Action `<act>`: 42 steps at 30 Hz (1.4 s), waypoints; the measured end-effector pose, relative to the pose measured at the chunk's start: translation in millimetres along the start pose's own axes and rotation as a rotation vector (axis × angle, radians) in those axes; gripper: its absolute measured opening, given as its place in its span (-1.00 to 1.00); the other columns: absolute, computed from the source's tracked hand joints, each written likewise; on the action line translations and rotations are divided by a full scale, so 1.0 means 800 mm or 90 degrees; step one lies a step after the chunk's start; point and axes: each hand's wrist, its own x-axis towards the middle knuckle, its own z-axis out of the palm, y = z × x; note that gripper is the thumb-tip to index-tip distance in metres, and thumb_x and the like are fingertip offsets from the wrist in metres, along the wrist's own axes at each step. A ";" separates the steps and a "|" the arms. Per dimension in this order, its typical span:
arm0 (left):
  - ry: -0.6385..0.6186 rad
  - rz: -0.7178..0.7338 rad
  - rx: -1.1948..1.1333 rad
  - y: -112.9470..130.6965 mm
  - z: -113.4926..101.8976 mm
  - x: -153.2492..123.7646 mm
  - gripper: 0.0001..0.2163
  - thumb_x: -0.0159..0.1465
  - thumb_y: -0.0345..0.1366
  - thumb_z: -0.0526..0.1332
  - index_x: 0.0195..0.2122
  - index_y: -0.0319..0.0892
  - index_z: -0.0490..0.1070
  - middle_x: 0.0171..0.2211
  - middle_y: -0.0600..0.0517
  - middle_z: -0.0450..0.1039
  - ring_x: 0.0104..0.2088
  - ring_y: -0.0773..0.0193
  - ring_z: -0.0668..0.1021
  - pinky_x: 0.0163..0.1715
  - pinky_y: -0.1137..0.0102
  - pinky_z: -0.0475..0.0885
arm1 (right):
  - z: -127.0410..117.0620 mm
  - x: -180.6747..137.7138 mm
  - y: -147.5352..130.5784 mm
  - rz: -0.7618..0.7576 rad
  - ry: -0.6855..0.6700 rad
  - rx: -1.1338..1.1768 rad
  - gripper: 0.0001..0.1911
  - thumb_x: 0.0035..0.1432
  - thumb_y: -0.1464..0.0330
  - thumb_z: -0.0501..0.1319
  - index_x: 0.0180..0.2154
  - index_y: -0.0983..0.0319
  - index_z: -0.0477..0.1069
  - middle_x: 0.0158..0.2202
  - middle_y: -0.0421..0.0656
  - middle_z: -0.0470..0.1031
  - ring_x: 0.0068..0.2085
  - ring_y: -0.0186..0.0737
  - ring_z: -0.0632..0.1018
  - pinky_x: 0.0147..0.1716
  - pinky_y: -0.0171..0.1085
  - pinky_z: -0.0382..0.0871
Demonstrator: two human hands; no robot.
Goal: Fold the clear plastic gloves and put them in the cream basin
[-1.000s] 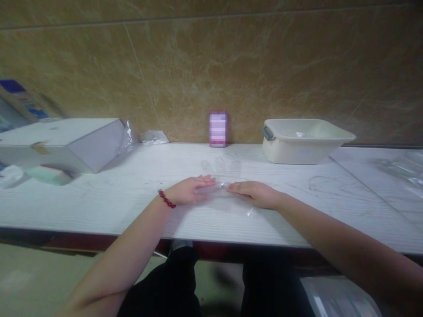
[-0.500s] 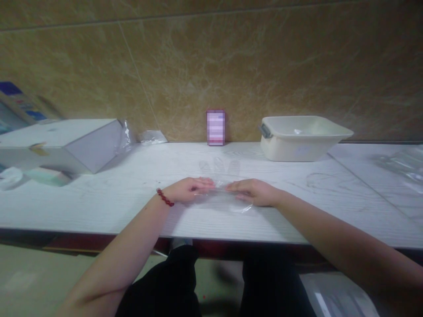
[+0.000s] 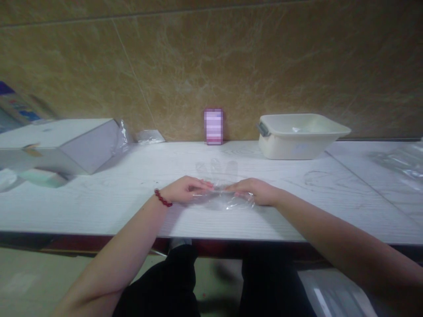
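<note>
Between my two hands, low over the white wood-grain table, a piece of thin clear plastic point(image 3: 224, 201) is stretched and crinkled. Several rounded, greyish see-through shapes, rather like fingers, lie beyond its far edge; I cannot tell whether they belong to it. My left hand point(image 3: 187, 189), with a red bead bracelet at the wrist, is closed on the plastic's left end, fingers pointing right. On the right end, my right hand point(image 3: 256, 190) is closed too, its fingertips pointing left. A short gap separates the fingertips.
A phone point(image 3: 213, 127) with a blurred screen leans against the marbled wall. Right of it stands a cream basin point(image 3: 294, 147) with a grey handle. At left are a white box point(image 3: 77, 147), a pale green item point(image 3: 44, 177) and clear wrappers point(image 3: 150, 136). More clear plastic point(image 3: 405, 163) lies far right.
The plastic between my hands has shifted and now shows more creases across its near side. Both hands stay nearly in place, still closed on it. The view has moved slightly.
</note>
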 end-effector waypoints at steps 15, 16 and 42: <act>0.008 0.021 -0.071 0.006 -0.002 -0.002 -0.74 0.15 -0.30 0.09 -0.12 -0.15 0.35 -0.11 -0.02 0.36 -0.12 0.25 0.41 -0.11 0.35 0.27 | 0.000 -0.005 -0.016 0.006 0.002 0.004 -0.63 0.16 0.29 -0.11 -0.06 0.23 0.28 -0.26 -0.13 0.46 -0.29 -0.35 0.45 -0.30 -0.39 0.24; 0.006 0.024 -0.078 0.007 -0.003 -0.002 -0.74 0.15 -0.30 0.10 -0.12 -0.16 0.35 -0.11 -0.03 0.36 -0.11 0.25 0.40 -0.10 0.35 0.27 | 0.001 -0.005 -0.017 0.005 0.000 0.002 -0.63 0.16 0.29 -0.11 -0.08 0.23 0.29 -0.29 -0.13 0.46 -0.31 -0.35 0.45 -0.32 -0.40 0.24; -0.007 -0.073 -0.171 0.008 -0.002 -0.005 -0.74 0.10 -0.27 0.13 -0.17 -0.15 0.40 -0.20 -0.01 0.43 -0.20 0.19 0.45 -0.18 0.34 0.30 | 0.007 -0.006 -0.012 0.062 0.061 0.155 -0.61 0.11 0.18 -0.07 -0.18 0.22 0.38 -0.37 -0.18 0.47 -0.32 -0.32 0.44 -0.33 -0.36 0.27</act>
